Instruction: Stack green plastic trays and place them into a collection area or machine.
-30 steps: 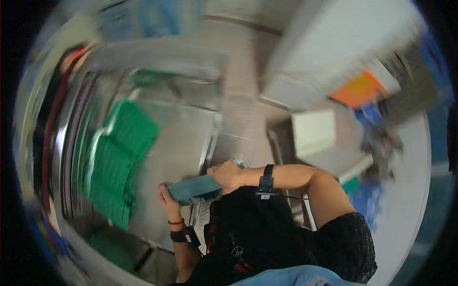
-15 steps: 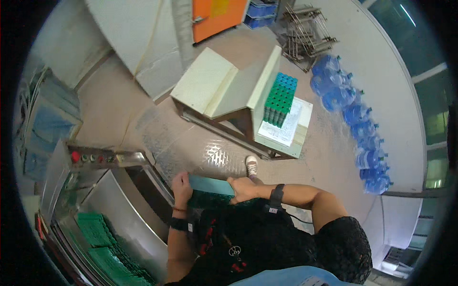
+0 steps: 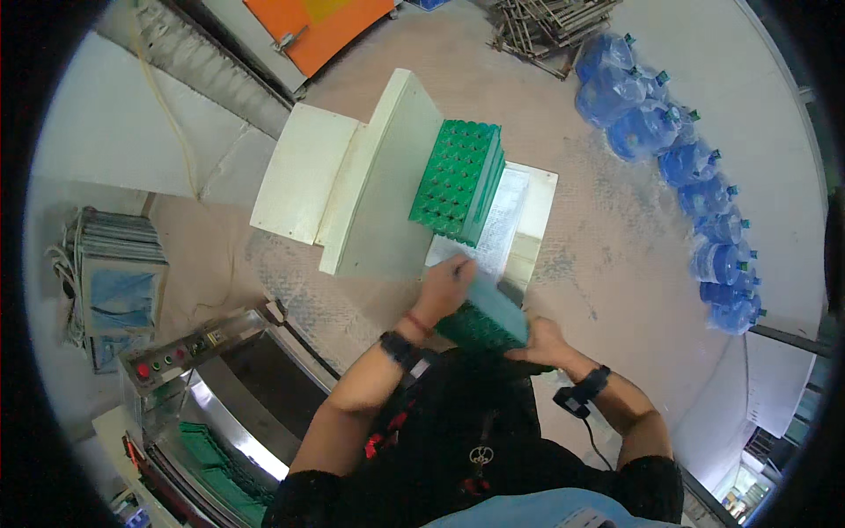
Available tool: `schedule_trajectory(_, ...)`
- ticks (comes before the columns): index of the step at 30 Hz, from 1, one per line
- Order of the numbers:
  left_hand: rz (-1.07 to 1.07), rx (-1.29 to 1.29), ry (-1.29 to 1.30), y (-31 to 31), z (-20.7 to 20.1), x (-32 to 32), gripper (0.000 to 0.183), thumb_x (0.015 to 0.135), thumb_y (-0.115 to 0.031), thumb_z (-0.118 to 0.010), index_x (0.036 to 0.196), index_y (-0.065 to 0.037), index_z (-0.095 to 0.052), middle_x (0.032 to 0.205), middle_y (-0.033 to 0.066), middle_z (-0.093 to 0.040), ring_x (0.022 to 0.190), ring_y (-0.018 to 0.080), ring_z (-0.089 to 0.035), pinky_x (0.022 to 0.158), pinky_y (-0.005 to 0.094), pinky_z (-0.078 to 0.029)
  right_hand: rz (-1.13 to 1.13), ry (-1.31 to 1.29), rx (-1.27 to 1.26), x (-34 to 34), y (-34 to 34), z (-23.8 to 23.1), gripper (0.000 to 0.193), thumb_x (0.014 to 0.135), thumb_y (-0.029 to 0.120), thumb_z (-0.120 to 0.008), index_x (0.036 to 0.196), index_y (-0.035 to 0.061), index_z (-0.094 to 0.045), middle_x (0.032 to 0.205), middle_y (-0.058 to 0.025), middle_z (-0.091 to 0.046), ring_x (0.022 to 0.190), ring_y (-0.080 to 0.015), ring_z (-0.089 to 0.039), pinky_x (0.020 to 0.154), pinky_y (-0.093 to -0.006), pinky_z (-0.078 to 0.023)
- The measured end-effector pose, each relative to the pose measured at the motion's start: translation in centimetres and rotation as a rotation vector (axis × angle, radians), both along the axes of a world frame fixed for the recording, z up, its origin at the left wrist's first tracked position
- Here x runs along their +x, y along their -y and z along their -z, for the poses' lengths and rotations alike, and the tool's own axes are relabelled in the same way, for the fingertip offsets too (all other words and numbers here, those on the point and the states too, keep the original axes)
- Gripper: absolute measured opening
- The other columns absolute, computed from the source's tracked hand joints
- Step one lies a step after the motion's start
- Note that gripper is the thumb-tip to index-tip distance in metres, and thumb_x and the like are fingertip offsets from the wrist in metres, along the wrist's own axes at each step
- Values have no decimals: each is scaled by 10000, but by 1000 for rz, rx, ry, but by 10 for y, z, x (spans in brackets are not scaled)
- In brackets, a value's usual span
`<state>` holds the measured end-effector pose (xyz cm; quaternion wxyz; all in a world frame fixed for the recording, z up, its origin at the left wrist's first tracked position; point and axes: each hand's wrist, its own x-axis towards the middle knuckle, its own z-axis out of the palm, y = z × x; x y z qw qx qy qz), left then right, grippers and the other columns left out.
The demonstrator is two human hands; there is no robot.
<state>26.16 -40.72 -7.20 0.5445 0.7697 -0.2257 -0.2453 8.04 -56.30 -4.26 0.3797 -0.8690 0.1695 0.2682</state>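
Between my two hands is a green oblong block (image 3: 493, 319) with a smooth pale upper face and a darker, textured side; its exact kind cannot be made out. My left hand (image 3: 440, 289) is closed on its left end, near the stand. The other end is gripped by my right hand (image 3: 544, 343), fingers partly hidden. Just beyond, a green stack with rows of round knobs on top (image 3: 453, 180) rests on the stand's lower ledge, against an upright cream board (image 3: 383, 185). A white printed sheet (image 3: 503, 216) lies beside that stack.
At lower left stands a metal machine (image 3: 251, 431) with a button panel and green ridged pieces (image 3: 220, 466) on it. Large blue water bottles (image 3: 647, 128) line the right wall. Metal frames (image 3: 550, 31) are piled at the back, near an orange cabinet (image 3: 321, 31).
I have turned toward the stand and come closer to it. Both hands have carried the green block rightward, away from the machine, and it is now tilted close to the ledge.
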Motion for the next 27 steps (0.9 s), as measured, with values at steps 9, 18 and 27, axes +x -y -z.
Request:
schedule_trajectory(9,111,137,555,93,-48,93,507,792,-353,-657,1126,7,-531,1083,230,-570,977,385,-557,849,427,-456,950,110,756,-34,82,15,555,632,76,-764,1101,-74,-506,1015,-136,-614,915,-227,-603,830,-347,-476)
schedule_trajectory(18,-7,746,683,-17,-35,182,849,745,-327,-700,1353,17,-217,1153,255,-466,1021,398,-509,812,425,-471,1412,409,816,18,91,41,473,730,98,-688,1135,-68,-506,1044,-137,-608,917,-225,-604,811,-351,-484)
schedule_trajectory(27,45,843,623,-11,-38,184,955,716,-326,-721,1385,20,-133,1095,237,-454,951,392,-520,734,419,-493,1384,427,770,128,95,123,466,704,71,-721,1106,-63,-527,1011,-132,-619,880,-208,-610,761,-319,-496)
